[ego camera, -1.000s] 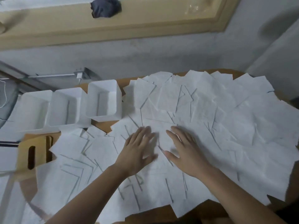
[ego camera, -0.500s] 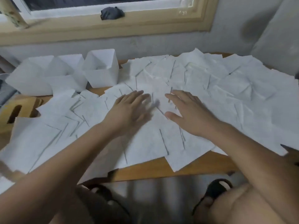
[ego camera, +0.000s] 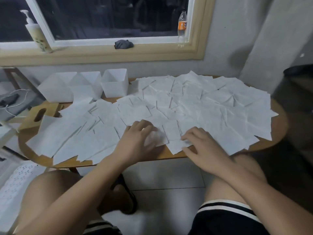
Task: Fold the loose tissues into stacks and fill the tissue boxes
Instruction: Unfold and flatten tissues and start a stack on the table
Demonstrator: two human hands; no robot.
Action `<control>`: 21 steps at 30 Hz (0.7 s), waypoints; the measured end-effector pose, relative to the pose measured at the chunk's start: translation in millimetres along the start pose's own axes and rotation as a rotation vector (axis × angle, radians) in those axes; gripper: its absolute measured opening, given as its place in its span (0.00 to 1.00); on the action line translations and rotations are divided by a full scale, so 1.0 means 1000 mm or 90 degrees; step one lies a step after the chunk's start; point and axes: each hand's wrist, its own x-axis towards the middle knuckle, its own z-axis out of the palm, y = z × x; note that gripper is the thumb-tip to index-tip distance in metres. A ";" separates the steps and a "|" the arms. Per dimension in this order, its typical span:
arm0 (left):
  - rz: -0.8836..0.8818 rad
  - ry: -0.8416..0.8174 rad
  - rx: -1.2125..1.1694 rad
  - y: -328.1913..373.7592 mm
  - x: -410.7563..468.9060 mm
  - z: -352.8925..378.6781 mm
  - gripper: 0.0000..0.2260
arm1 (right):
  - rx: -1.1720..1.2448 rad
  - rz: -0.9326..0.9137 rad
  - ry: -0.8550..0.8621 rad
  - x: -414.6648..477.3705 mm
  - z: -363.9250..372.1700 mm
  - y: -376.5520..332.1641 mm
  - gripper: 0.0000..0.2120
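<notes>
Three boxes wait at the tabletop's back left; tissues lie loose all over it. Folding looks barely begun: the left hand's grip curls on a sheet, the right hand's grip pinches an edge; blur hides whether it's the same sheet. Next: lift clear, fold.

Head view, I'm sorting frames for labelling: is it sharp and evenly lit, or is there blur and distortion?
Head view: motion blur smears the fingertips of the left hand and right hand; the tissues look fairly sharp but low in contrast; the window frame bows from the wide lens; the far right falls dark; no strong glare.
</notes>
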 end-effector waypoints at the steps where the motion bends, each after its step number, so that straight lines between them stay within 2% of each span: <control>1: 0.007 0.011 0.002 0.003 -0.003 0.001 0.20 | -0.007 0.001 -0.001 -0.004 0.002 -0.002 0.12; 7: 0.041 -0.012 0.044 0.001 -0.007 0.010 0.15 | -0.047 -0.038 0.018 -0.008 0.022 -0.001 0.10; 11: 0.057 -0.002 0.078 -0.001 0.004 0.014 0.06 | -0.067 -0.028 0.022 -0.009 0.026 -0.003 0.13; 13: 0.056 -0.016 0.103 -0.002 0.010 0.015 0.05 | -0.069 -0.020 0.021 -0.009 0.027 -0.003 0.13; 16: 0.050 -0.036 0.101 -0.004 0.017 0.013 0.08 | -0.073 -0.005 0.024 -0.010 0.029 -0.004 0.12; 19: 0.051 -0.049 0.098 -0.002 0.022 0.003 0.20 | -0.073 0.003 0.026 -0.010 0.031 -0.007 0.13; 21: 0.040 -0.063 0.091 0.001 0.028 -0.001 0.23 | -0.070 0.004 0.032 -0.011 0.031 -0.008 0.13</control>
